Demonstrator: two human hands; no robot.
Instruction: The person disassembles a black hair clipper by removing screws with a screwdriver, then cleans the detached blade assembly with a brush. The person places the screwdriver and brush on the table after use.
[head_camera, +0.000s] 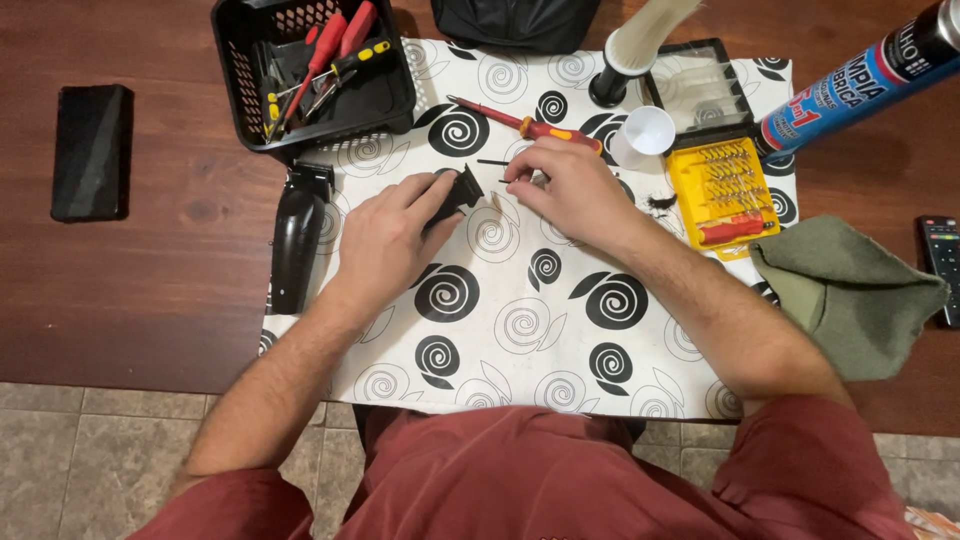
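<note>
A white mat (520, 330) with black spiral swirls covers the centre of a dark reddish-brown table (170, 290). Left of centre lies a black clipper (296, 245); upper left, a black basket (385, 95) with red-handled tools. At right sit a yellow bit case (720, 190), an olive-green cloth (850, 295) and a blue spray can (860, 85), perhaps red-lettered.

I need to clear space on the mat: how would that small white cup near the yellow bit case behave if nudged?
The white cup looks like thin plastic, so probably very light and easy to slide. It seems to lie tipped, mouth toward the camera, so it may roll. Crowded by the brush and yellow bit case, it would likely bump them.
</note>
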